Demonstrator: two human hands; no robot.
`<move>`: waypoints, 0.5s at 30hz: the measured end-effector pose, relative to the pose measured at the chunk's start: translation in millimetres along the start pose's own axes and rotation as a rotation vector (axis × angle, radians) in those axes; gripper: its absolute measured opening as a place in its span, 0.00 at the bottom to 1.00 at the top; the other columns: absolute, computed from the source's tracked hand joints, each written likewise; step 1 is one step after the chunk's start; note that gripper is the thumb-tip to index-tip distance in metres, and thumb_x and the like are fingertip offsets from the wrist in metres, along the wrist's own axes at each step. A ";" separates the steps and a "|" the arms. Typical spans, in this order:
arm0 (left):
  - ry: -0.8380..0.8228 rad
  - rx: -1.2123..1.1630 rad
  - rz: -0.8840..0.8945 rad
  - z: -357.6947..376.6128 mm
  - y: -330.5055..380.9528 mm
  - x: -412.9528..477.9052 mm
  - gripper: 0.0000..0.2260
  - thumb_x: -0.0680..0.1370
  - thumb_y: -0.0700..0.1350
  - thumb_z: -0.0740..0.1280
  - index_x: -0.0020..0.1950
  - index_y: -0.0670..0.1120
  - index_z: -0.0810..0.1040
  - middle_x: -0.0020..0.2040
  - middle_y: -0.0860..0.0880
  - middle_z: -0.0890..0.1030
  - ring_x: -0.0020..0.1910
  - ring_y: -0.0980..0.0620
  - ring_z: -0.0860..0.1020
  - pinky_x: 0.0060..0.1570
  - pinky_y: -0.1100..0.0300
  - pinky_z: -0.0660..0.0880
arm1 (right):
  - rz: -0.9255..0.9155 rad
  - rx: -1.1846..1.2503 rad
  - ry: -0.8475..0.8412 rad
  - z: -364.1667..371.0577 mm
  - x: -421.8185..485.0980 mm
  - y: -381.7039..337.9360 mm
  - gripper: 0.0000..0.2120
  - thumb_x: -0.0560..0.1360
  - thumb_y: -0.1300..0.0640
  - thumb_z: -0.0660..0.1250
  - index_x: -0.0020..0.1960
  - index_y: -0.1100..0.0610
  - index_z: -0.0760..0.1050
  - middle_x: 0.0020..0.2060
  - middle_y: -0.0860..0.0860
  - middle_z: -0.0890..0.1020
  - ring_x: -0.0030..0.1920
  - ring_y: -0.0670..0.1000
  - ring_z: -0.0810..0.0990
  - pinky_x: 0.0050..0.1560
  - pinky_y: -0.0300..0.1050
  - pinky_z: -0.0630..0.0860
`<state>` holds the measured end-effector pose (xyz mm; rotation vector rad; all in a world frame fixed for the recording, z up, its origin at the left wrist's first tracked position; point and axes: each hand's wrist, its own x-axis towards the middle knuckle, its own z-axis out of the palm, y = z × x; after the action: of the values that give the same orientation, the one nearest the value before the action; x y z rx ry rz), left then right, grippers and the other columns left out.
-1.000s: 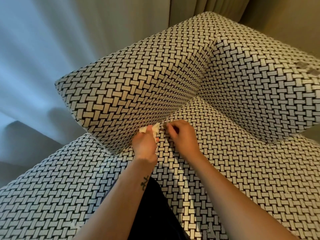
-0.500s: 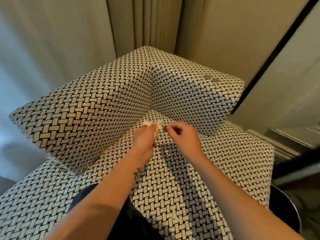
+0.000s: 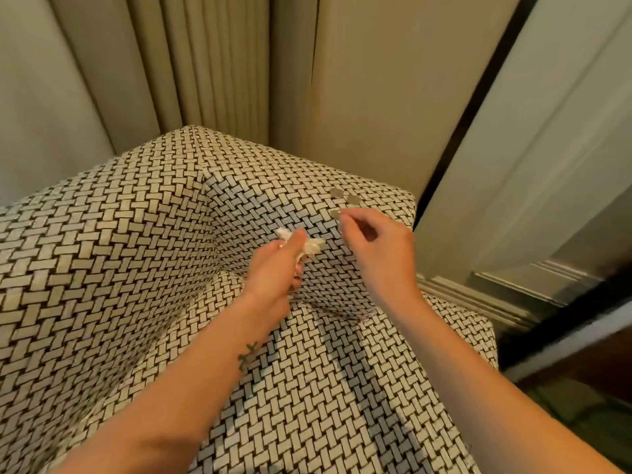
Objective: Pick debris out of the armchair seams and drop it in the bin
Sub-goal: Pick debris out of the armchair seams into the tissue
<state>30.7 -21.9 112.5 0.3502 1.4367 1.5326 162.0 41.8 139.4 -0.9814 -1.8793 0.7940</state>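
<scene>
The armchair is covered in a black-and-white woven pattern. My left hand grips crumpled white scraps of debris above the corner where the seat meets the right arm. My right hand is raised to the top of the right arm and pinches a small flat grey piece between thumb and fingertip. Two round grey coin-like discs lie on the arm top just beyond my fingertips. No bin is in view.
Pleated beige curtains hang behind the chair. A wall panel with a dark frame and a white skirting board run along the right side. Dark floor shows at the lower right.
The view has swung to the right. Both hands have lifted from the seat seam toward the right arm, the right hand carrying its small piece up next to the discs.
</scene>
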 end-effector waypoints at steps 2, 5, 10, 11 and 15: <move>-0.008 0.012 0.019 13.8 13.6 15.8 0.13 0.80 0.53 0.67 0.56 0.45 0.79 0.42 0.49 0.76 0.32 0.57 0.68 0.32 0.64 0.66 | -0.065 -0.055 0.068 -1.5 21.2 4.5 0.10 0.80 0.54 0.68 0.59 0.50 0.83 0.48 0.39 0.84 0.48 0.36 0.80 0.48 0.28 0.74; -0.019 0.007 0.020 32.3 25.8 30.1 0.13 0.80 0.53 0.67 0.56 0.45 0.78 0.40 0.50 0.76 0.31 0.57 0.68 0.31 0.65 0.65 | -0.161 -0.201 0.114 -2.6 45.1 15.9 0.09 0.80 0.55 0.69 0.59 0.52 0.84 0.50 0.43 0.85 0.50 0.38 0.80 0.53 0.27 0.71; 0.009 0.020 0.003 48.6 30.6 40.0 0.11 0.81 0.52 0.66 0.53 0.45 0.78 0.39 0.51 0.74 0.33 0.56 0.67 0.30 0.64 0.65 | -0.223 -0.466 0.061 -4.5 64.5 37.0 0.10 0.80 0.55 0.68 0.59 0.52 0.83 0.50 0.47 0.82 0.51 0.45 0.77 0.52 0.33 0.69; 0.019 0.026 0.007 49.2 30.7 39.9 0.10 0.81 0.52 0.66 0.52 0.45 0.78 0.39 0.51 0.75 0.34 0.56 0.68 0.31 0.64 0.65 | -0.233 -0.489 0.059 -4.9 64.9 38.4 0.10 0.80 0.56 0.68 0.59 0.54 0.83 0.49 0.48 0.80 0.50 0.46 0.76 0.50 0.34 0.68; 0.059 0.026 0.028 52.1 30.5 38.0 0.10 0.81 0.52 0.67 0.52 0.45 0.77 0.40 0.50 0.75 0.36 0.54 0.69 0.33 0.61 0.66 | -0.255 -0.538 0.037 -2.6 66.7 40.3 0.10 0.80 0.60 0.67 0.59 0.57 0.84 0.48 0.51 0.78 0.50 0.51 0.75 0.50 0.39 0.67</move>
<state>38.0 44.2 138.2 0.3447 1.5042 1.5600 155.2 119.2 133.7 -1.0313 -2.1801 0.1133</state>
